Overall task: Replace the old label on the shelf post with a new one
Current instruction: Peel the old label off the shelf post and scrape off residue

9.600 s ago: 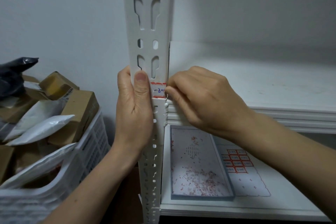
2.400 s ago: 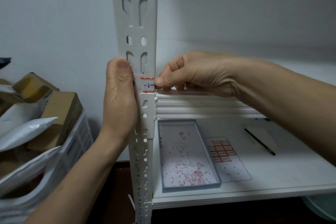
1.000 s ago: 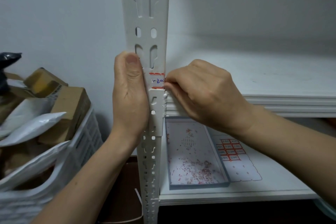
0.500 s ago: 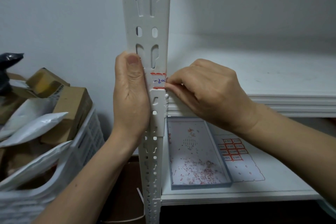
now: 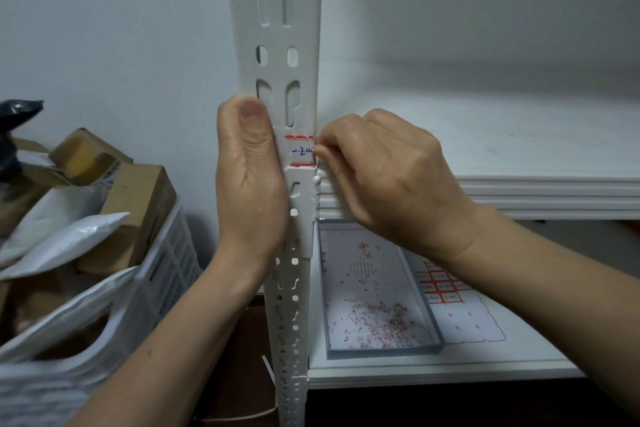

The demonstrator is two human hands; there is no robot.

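Note:
A white slotted shelf post (image 5: 277,45) rises up the middle of the view. A small white label (image 5: 300,151) with red bands and blue handwriting sticks to it just above the shelf bracket. My left hand (image 5: 247,177) grips the post's left edge, thumb upright beside the label. My right hand (image 5: 384,180) has its fingers curled, and the fingertips work at the label's right edge at the post's corner. Whether the label's edge is lifted is hidden by my fingers. A sheet of red-bordered labels (image 5: 446,291) lies on the lower shelf.
A shallow grey-blue tray (image 5: 436,348) with red and white paper scraps sits on the lower shelf (image 5: 450,371) beside the label sheet. The upper shelf board (image 5: 554,184) runs right of the post. A white crate (image 5: 162,274) of cardboard boxes and mailer bags stands left.
Both hands stay at the label. Over the last second my right fingertips keep picking at its right edge; 2.4 s ago that hand reached in from higher up.

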